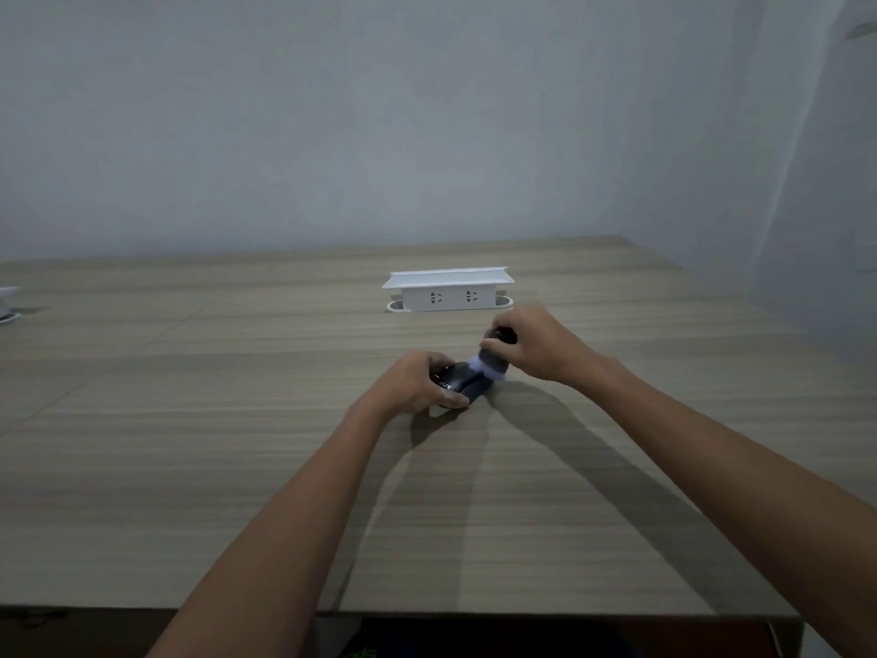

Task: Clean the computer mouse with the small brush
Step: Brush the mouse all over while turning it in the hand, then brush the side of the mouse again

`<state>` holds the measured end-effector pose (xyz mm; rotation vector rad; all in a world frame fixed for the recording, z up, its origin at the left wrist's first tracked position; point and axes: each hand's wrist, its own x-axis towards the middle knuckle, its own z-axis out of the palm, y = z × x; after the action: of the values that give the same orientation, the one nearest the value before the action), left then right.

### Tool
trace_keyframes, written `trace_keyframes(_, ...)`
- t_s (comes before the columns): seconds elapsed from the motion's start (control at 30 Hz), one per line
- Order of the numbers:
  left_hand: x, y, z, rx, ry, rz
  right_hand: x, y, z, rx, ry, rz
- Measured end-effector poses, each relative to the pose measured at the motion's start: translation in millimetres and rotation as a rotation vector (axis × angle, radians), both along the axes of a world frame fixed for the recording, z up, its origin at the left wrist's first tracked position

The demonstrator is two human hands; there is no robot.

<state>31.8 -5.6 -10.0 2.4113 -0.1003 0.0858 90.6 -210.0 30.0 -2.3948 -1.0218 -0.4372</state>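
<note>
I note my right hand (536,346) closed around the dark handle of the small brush (493,360), grip wrapped tight with the handle top showing above the fingers. The pale bristles point down and left and touch the far end of the computer mouse (467,384). My left hand (420,382) is clamped on the near left side of the same black mouse, thumb along its near edge, fingers curled over the far side. The mouse sits between the two grips, its underside on or just above the worktop (237,444); I cannot tell which. White lettering shows on the mouse body, too blurred to read. Beyond the right grip, set apart from it, a white socket box (448,289) stands on the wood-grain worktop with two outlets facing me.
</note>
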Motion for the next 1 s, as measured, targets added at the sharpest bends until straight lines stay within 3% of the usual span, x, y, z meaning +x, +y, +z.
trace_keyframes(0.13,1,5,1,0.025,-0.011,-0.015,-11,-9,-14,0.036,0.108,0.018)
trace_keyframes(0.27,1,6,5,0.039,0.021,-0.012,-3,-25,-22,0.035,-0.005,-0.104)
trace_keyframes(0.43,3,6,11,0.072,0.034,-0.025,-14,-21,-24,0.038,0.023,0.030)
trace_keyframes(0.6,1,7,13,0.072,0.062,-0.005,-4,-31,-28,0.005,-0.091,-0.166)
trace_keyframes(0.83,-3,9,5,0.141,0.009,0.041,-32,-43,-51,-0.122,-0.279,-0.211)
trace_keyframes(1.0,-9,8,-2,0.096,-0.090,0.123,-42,-42,-60,-0.221,-0.280,-0.149)
